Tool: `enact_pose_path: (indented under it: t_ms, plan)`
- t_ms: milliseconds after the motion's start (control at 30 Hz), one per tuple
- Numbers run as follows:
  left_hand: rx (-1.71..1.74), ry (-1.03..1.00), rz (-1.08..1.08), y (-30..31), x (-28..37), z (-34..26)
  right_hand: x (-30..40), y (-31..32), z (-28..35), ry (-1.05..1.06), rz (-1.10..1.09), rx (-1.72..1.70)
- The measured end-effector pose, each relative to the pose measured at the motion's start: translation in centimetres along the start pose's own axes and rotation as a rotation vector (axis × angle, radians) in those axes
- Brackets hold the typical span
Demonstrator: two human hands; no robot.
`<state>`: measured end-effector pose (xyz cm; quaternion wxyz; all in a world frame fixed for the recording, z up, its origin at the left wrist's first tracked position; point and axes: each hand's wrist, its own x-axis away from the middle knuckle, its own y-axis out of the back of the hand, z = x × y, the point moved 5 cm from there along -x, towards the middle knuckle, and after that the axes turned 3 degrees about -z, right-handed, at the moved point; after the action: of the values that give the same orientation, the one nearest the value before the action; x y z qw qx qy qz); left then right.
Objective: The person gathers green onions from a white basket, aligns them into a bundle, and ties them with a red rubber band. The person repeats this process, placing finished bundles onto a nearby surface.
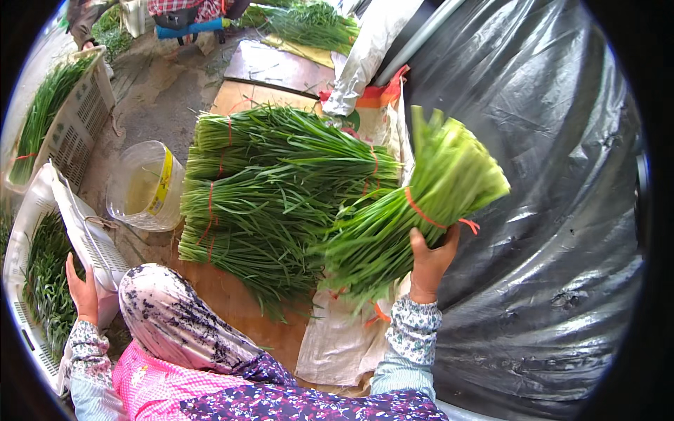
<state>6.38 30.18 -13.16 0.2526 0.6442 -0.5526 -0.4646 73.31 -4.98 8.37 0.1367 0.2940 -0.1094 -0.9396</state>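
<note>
My right hand grips a bundle of long green leaves, apparently garlic chives, just below its red tie. The pale cut stems point up and right, slightly blurred, and the leaf tips point down and left over the pile. My left hand has its fingers apart, holding nothing, at the inner side of a white plastic crate with loose greens in it. Between my hands lies a pile of tied chive bundles, most stem ends to the left, on a brown board.
A clear plastic tub with a yellow band stands left of the pile. Another crate holds chives. Black plastic sheeting covers the right side. A white woven sack lies near my knee. Two people are partly visible at the top left.
</note>
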Motion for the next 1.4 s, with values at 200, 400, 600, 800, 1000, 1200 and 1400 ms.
enact_pose_path:
  t_ms: [200,400,600,800,1000,1200,1400]
  plan:
    - [0.752,-0.104,0.362,6.5,-0.4,-25.5,3.7,-7.6,8.0,0.085,0.464,-0.029]
    - [1.549,-0.13,0.634,7.5,4.9,-36.6,9.0,-16.2,17.7,0.484,0.769,-0.256]
    - [1.795,0.271,0.193,11.4,4.8,-31.3,12.5,-21.7,22.4,0.63,0.985,-0.492]
    - [1.86,0.299,-0.034,14.9,5.3,-23.3,11.6,-26.5,19.0,0.468,1.136,-0.481]
    - [1.761,0.176,-0.429,23.6,4.9,-16.4,11.3,-29.5,13.6,-0.098,1.068,-0.737]
    - [1.533,0.216,-0.946,34.9,10.4,-9.7,16.2,-32.1,9.6,-0.143,1.224,-0.746]
    - [1.522,0.139,-1.121,40.2,17.1,-3.7,30.0,-33.0,-2.1,0.429,1.677,-0.445]
